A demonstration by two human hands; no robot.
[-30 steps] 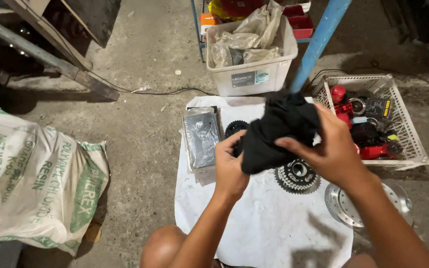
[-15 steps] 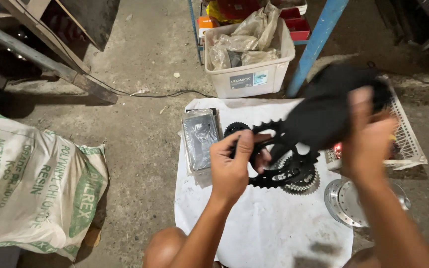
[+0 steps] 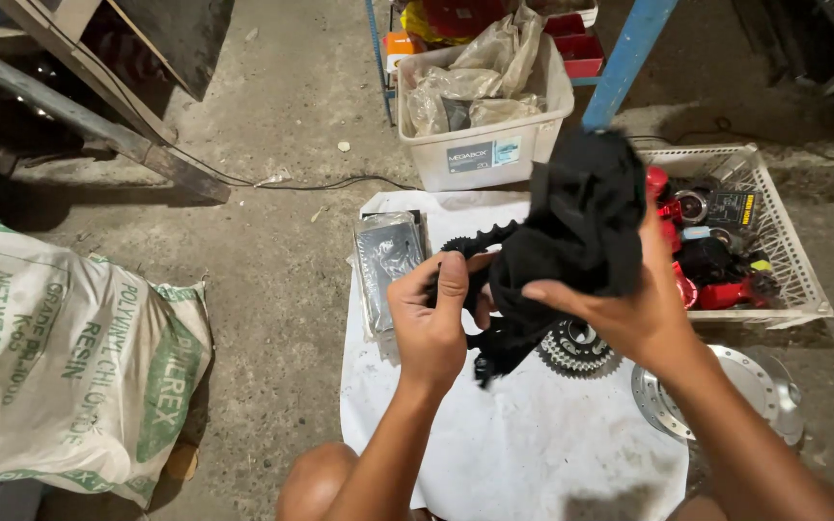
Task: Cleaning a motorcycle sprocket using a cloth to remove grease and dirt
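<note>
Left hand (image 3: 433, 323) gripped a black toothed chainring (image 3: 480, 289) by its rim, fingers closed, above the white sheet (image 3: 494, 453). Right hand (image 3: 634, 309) clutched a black cloth (image 3: 576, 227) pressed over the ring's upper part. Behind: a second sprocket (image 3: 581, 349) on the sheet, white basket (image 3: 784, 260), plastic tub (image 3: 485, 145).

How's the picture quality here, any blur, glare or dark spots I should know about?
Head view: mostly sharp, with slight softness on the black cloth in the right hand; the left hand grips a black sprocket whose teeth nearly vanish against the cloth; glare washes the clear wrap on the flat packet; the top corners sink into shadow; the white sheet is brightly lit.
</note>
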